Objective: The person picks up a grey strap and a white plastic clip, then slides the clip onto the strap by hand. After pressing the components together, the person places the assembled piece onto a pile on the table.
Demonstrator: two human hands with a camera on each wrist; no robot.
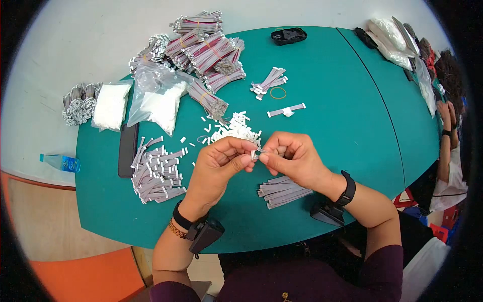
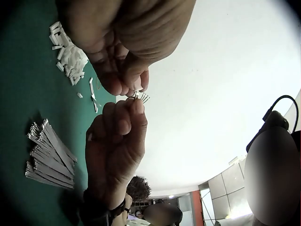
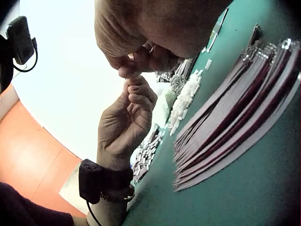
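Over the middle of the green table, my two hands meet fingertip to fingertip. My left hand (image 1: 217,162) pinches a small white connector housing (image 2: 137,87) between thumb and fingers. My right hand (image 1: 298,157) pinches a thin grey ribbon cable, its bare wire ends (image 2: 146,98) fanning out beside the connector; most of the cable is hidden in the fingers. Below the right hand lies a bundle of grey ribbon cables (image 1: 282,192) with metal-tipped ends. A heap of loose white connectors (image 1: 236,128) sits just beyond the hands.
Left of the hands is a pile of cables with white ends (image 1: 157,173), beside a dark flat case (image 1: 128,151). Clear bags of white parts (image 1: 111,104) and tied cable bundles (image 1: 206,53) stand behind. Several finished-looking cables (image 1: 271,80), a rubber band (image 1: 277,92) and a black pouch (image 1: 289,35) lie farther back.
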